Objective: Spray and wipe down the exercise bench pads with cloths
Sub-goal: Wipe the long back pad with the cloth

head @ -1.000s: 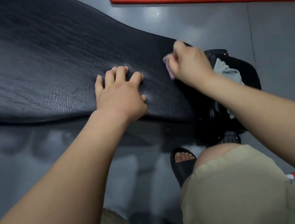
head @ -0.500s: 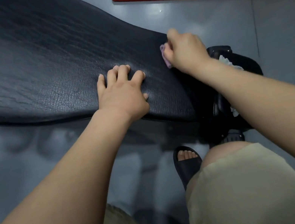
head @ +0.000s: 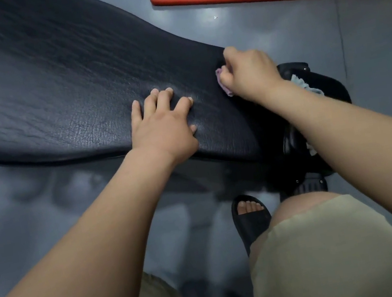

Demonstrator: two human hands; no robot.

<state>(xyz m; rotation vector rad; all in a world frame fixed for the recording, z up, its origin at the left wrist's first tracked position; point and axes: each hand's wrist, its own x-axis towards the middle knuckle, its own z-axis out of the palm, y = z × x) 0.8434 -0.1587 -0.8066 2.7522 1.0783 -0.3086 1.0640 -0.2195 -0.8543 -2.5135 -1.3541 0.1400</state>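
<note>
A person's left hand [head: 163,127] rests spread on the black bench pad [head: 61,88], while the right hand [head: 249,72] pinches a soft, light purple cloth [head: 223,83], best bunched in the fist, at the pad's right end.

Black pad [head: 48,90], pink cloth [head: 223,83]

Left hand [head: 163,127] lies flat, fingers [head: 150,105] spread; right hand [head: 249,73] clenches the cloth [head: 219,74]

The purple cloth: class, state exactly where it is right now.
In the head view the purple cloth sits right of centre, bunched in the right hand against the black bench pad near its narrow end, beside the left hand.
</note>
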